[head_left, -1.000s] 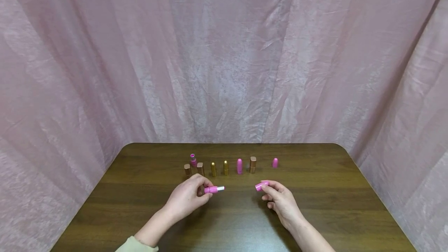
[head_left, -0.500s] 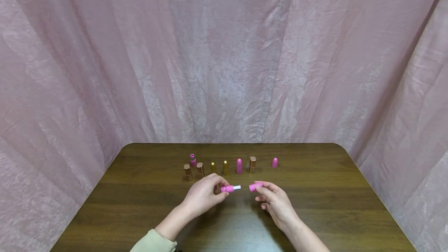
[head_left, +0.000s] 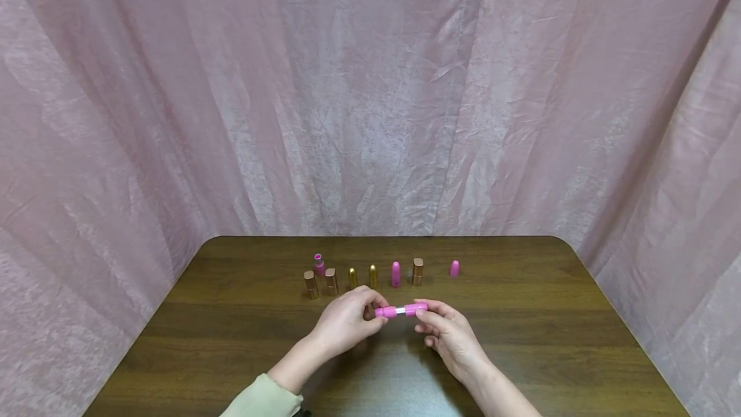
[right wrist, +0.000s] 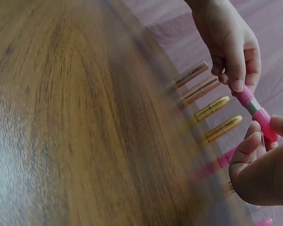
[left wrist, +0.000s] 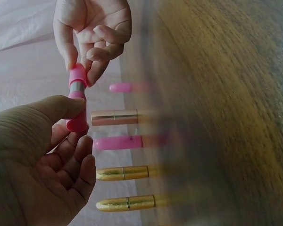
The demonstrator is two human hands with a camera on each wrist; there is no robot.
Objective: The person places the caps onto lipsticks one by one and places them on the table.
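Above the table, my left hand (head_left: 346, 322) pinches the pink base of a lipstick (head_left: 386, 311), which lies level with its silver collar pointing right. My right hand (head_left: 454, 336) holds a pink rounded cap (head_left: 413, 309) between thumb and fingers. The cap's mouth is at the silver collar, in line with the base. A band of silver still shows between the cap (left wrist: 77, 74) and the base (left wrist: 76, 123) in the left wrist view. From the right wrist view, the same silver band is visible between both hands. Fingertips hide part of each pink piece.
Behind the hands stand rose-gold lipsticks (head_left: 311, 286), gold bullet-shaped lipsticks (head_left: 373, 277), a capped pink lipstick (head_left: 396, 275) and another rose-gold one (head_left: 418, 273). An uncapped pink lipstick (head_left: 320, 266) is at back left; a pink cap (head_left: 455, 269) stands at right on the wooden table (head_left: 550, 314).
My left hand has moved right with the lipstick base, and my right hand slightly left with the cap. The gap between the two pieces has closed, with the cap now at the silver collar.
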